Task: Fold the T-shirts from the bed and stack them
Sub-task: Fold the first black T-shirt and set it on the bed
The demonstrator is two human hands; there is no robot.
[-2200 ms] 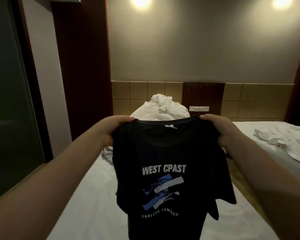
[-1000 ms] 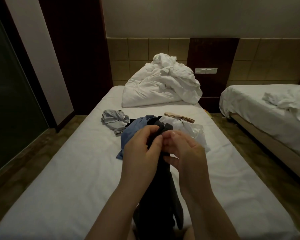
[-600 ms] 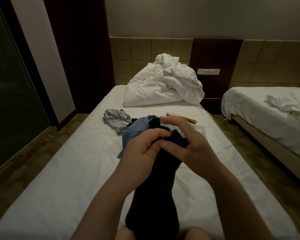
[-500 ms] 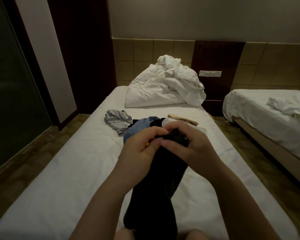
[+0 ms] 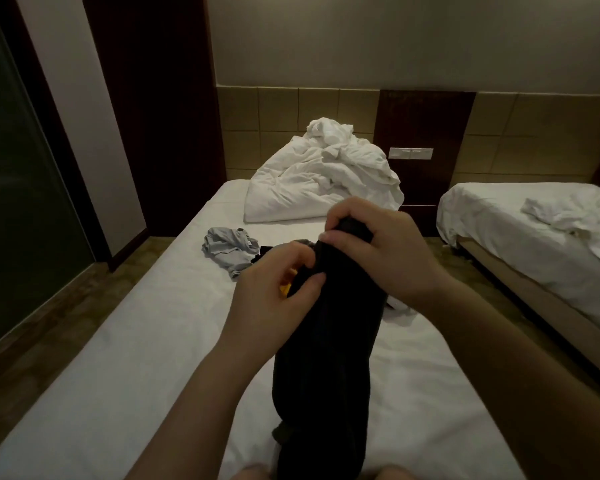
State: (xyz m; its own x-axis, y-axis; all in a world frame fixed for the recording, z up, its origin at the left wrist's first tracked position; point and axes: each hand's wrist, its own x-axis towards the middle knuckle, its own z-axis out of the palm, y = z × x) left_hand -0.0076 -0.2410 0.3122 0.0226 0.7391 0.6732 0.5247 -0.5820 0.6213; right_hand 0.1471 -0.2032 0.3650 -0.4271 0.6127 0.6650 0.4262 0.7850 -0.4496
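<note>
White-sheeted bed [image 5: 118,341] fills the dim room. Above its middle, the left hand [image 5: 274,299] and right hand [image 5: 378,251] both pinch the bunched top edge of a black T-shirt [image 5: 329,341], which hangs down lengthwise. A crumpled grey T-shirt [image 5: 229,249] lies toward the bed's left edge, and a heaped duvet [image 5: 319,181] sits at its head.

On your bed [image 5: 118,375], a crumpled T-shirt [image 5: 231,249] lies before the duvet heap [image 5: 319,181]; a second bed [image 5: 534,244] stands to your right.

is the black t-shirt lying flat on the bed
No, the left hand and right hand grip the black T-shirt at its top, so it hangs bunched.
</note>
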